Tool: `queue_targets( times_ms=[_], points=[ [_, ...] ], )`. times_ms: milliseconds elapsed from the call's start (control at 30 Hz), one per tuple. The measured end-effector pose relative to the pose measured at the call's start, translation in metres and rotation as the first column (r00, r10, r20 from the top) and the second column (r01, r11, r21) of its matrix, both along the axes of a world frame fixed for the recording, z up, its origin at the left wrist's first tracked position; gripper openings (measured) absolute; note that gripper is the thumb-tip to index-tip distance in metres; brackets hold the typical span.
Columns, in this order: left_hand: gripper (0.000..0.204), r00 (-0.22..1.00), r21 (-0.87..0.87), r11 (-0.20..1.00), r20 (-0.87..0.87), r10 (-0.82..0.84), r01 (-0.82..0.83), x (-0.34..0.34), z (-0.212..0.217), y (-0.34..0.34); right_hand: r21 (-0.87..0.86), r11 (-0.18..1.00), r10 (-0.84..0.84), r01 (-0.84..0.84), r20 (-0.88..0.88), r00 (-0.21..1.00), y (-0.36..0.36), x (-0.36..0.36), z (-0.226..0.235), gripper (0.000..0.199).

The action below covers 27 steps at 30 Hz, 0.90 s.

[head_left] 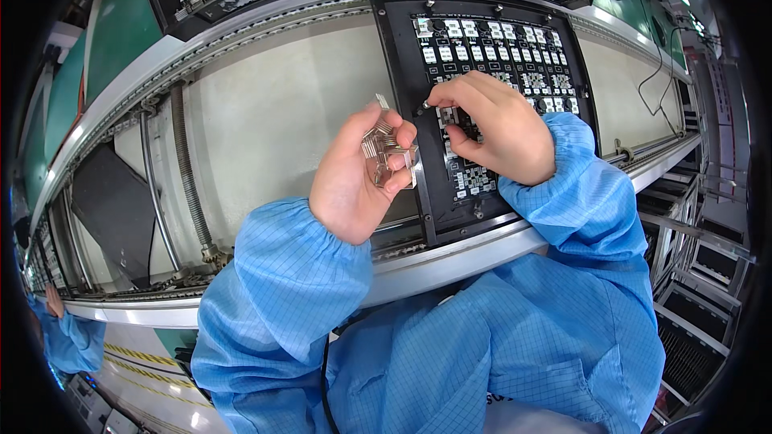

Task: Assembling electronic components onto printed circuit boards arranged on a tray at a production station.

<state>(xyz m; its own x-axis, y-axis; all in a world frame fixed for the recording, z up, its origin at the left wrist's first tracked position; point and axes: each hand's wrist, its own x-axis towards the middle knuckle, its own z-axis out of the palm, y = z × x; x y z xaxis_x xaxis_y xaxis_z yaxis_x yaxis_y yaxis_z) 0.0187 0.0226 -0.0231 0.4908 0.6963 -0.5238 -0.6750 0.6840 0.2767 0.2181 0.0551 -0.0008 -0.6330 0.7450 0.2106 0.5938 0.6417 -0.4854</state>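
Note:
My left hand (354, 169), palm up, is closed around a loose bunch of small silver ribbed metal pieces (378, 145). Some stick out between the fingers and thumb, just left of a black frame. That black frame (406, 56) carries a dark panel of small circuit boards (482, 54) dotted with white and silver parts. Over the panel's left side hovers my right hand (494, 124), its thumb and forefinger apart. The forefinger's tip is at a small metal knob (424, 107) on the frame's left edge; whether it presses on it is hard to tell. Part of the panel is hidden under this hand.
Black bins (233, 0) of similar metal pieces stand along the far side. The frame sits across a conveyor with metal rails (450, 261). Left on the line are a threaded rod (189, 169) and a dark plate (117, 213). Another person's hand (55, 301) shows at far left.

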Motion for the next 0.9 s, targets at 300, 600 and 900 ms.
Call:
queue_targets(
  times_ms=[300, 600, 900],
  points=[
    [0.022, 0.996, 0.011, 0.996, -0.024, 0.087, -0.086, 0.001, 0.0, 0.0, 0.015, 1.0, 0.025, -0.025, -0.004, 1.0, 0.002, -0.001, -0.003, 0.035],
    [0.022, 0.995, 0.0, 0.996, -0.045, 0.094, -0.094, 0.006, 0.004, 0.001, 0.099, 0.994, 0.042, -0.044, 0.024, 0.999, -0.002, -0.007, 0.003, 0.035],
    [0.023, 0.996, 0.056, 0.995, -0.023, 0.085, -0.083, 0.007, 0.006, 0.002, 0.093, 0.996, -0.014, 0.007, 0.076, 0.997, -0.009, -0.005, 0.006, 0.037]
  ],
)
